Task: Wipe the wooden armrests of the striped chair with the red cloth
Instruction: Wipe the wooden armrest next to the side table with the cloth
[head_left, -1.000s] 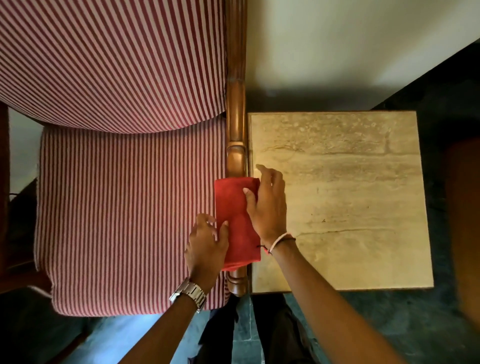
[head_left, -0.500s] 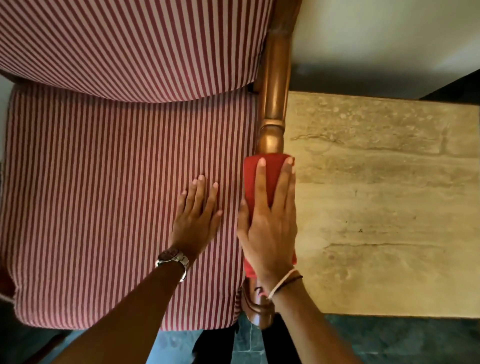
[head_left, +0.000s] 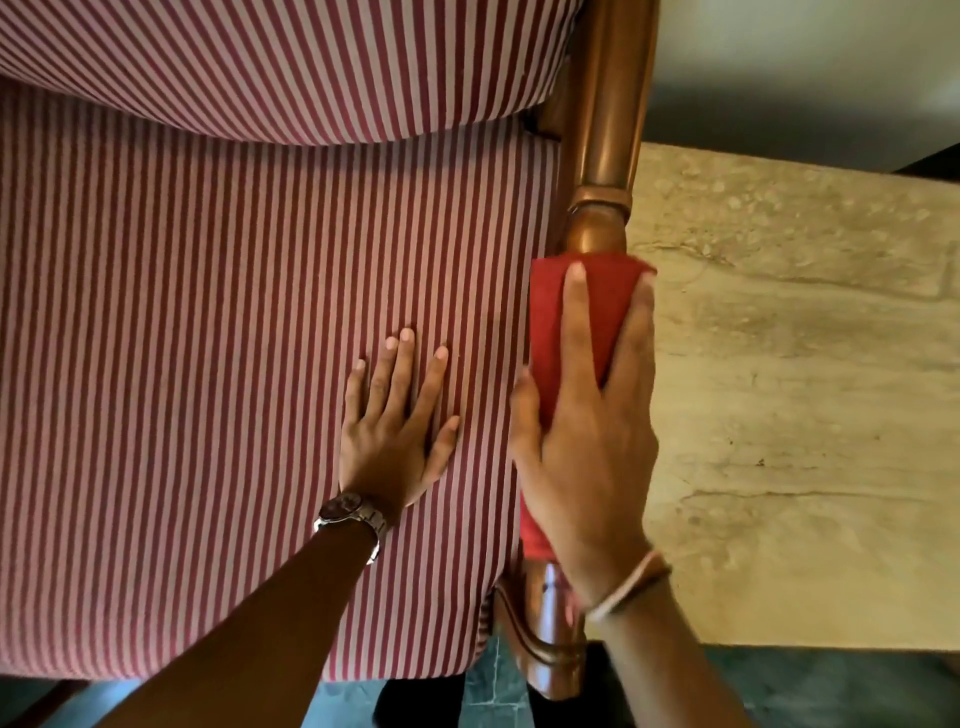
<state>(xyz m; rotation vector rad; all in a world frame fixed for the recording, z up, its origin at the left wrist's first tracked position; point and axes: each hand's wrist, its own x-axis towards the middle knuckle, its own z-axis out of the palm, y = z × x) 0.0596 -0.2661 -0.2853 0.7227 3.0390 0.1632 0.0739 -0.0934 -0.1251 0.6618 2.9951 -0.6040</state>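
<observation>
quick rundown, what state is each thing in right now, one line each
red cloth: draped over the armrest, pressed down under the right hand
right hand: flat on the cloth, fingers spread
left hand: open, palm down on the seat cushion, holding nothing
wooden armrest: bare beyond the cloth, front end exposed
seat cushion: in place, dented under the left hand
stone side table: beside the armrest
</observation>
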